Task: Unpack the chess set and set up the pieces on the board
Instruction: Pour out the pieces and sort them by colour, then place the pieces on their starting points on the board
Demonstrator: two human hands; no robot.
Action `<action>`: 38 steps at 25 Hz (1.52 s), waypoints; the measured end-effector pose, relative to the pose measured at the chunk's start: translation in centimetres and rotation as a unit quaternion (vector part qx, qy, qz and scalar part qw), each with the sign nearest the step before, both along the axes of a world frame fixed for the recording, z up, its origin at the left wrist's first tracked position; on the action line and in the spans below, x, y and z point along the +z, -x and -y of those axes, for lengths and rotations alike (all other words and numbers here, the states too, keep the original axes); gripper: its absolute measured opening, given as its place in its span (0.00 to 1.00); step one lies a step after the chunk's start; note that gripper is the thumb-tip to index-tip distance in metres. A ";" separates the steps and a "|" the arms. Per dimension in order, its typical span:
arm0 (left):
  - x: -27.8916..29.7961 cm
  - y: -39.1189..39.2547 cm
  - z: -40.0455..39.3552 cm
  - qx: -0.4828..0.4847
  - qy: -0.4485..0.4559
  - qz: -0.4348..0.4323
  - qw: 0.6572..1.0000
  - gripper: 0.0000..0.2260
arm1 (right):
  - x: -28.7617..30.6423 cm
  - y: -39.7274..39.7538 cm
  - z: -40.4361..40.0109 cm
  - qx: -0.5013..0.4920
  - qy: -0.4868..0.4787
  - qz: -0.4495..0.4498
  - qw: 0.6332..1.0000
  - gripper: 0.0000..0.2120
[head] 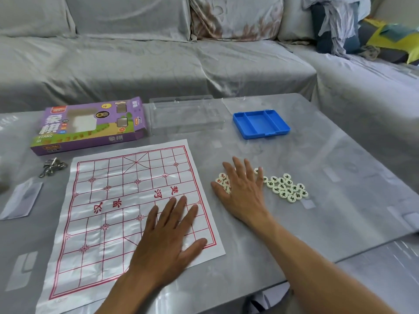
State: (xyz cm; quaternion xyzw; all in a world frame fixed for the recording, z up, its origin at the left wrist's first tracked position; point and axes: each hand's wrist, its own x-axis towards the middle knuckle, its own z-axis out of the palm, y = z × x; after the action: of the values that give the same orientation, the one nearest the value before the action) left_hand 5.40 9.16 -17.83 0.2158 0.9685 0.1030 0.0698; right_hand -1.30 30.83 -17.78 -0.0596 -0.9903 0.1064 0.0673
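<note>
Your right hand [242,189] lies flat with its fingers straight and spread, the grip apart and clamped on nothing, resting on the left part of a loose cluster of small round chess pieces [284,186]. Some pieces are hidden beneath the palm; the rest lie just to its right on the grey counter [340,177]. Your left hand [169,236] is also flat and apart, fingers straight, pressing on the near right corner of the board [118,207].

The board is a thin printed sheet, white with red lines, creased and glossy. It looks light and soft, likely to slide or curl, so a flat palm suits it better than a pinch.

The pieces are cream discs with red or dark characters. They appear light, hard and smooth, and probably skid on the polished counter. Take each by its rim between thumb and fingertip.

Beyond lie an empty blue tray [260,123], a clear plastic cover [186,114] and the purple box [90,126].
</note>
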 end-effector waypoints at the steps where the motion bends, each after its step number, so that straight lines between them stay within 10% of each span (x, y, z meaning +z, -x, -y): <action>1: -0.1 0.0 0.1 -0.002 -0.019 -0.003 1.000 0.36 | 0.5 -0.4 -0.8 -0.029 0.002 -0.001 1.000 0.33; 7: -0.6 0.5 1.0 -0.001 -0.141 -0.011 0.990 0.26 | 2.8 -4.2 -7.0 -0.281 0.170 0.099 0.939 0.52; 17: 0.9 1.2 1.3 -0.034 -0.035 -0.008 0.999 0.35 | 0.6 -1.0 -5.9 -0.232 0.054 0.050 0.970 0.38; 21: 1.7 1.1 1.4 -0.061 -0.023 -0.021 0.998 0.27 | 3.5 -4.3 -0.7 0.019 0.168 -0.054 0.984 0.15; 25: 2.5 0.1 2.0 -0.056 -0.050 0.002 0.997 0.27 | 2.3 -10.7 4.5 0.265 -0.007 0.032 0.964 0.16; 29: 5.3 -1.6 6.4 0.016 -0.047 0.007 0.999 0.26 | 1.9 -10.8 3.7 0.222 0.027 0.056 0.973 0.16; 34: 4.8 -4.4 9.5 0.074 -0.014 0.049 0.996 0.25 | 2.5 -7.8 2.0 -0.081 0.084 -0.045 0.992 0.15; 38: 5.1 -3.7 9.1 0.076 -0.012 0.077 0.994 0.25 | 1.5 -6.3 0.9 -0.087 0.030 -0.006 0.996 0.10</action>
State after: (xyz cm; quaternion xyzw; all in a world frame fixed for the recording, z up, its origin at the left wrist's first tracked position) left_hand 9.07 0.11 -12.71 0.1339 0.9724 0.1365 0.1336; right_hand 5.04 29.96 -16.29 -0.1467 -0.9773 0.1305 0.0798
